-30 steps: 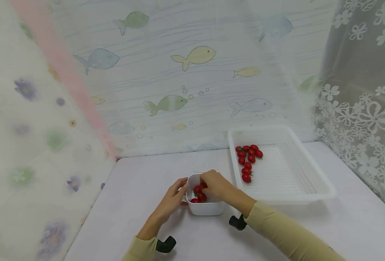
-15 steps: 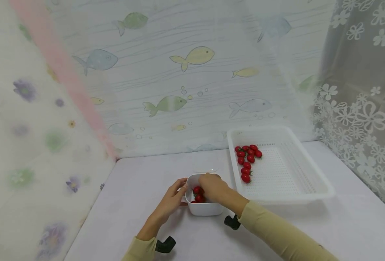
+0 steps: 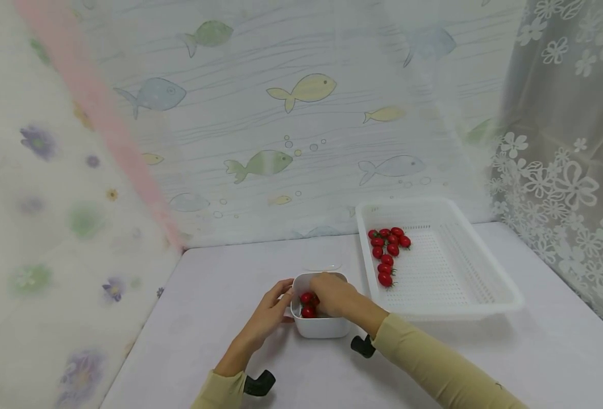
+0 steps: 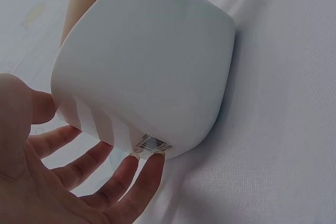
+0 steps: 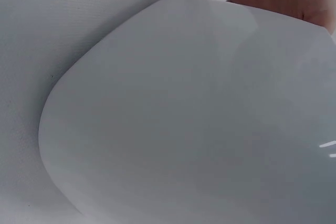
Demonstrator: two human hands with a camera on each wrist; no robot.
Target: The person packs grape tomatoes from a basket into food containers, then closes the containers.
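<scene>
Inside the white tub [image 3: 319, 325] my right hand [image 3: 333, 293] curled down over the tomatoes [image 3: 308, 304] — its grip hidden, I couldn't tell — while my left hand [image 3: 269, 314], fingers relaxed, steadied the tub's left wall.

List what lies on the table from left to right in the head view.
Left hand → small white container holding cherry tomatoes, with the right hand reaching into it → white perforated tray with a cluster of cherry tomatoes at its left end.
</scene>
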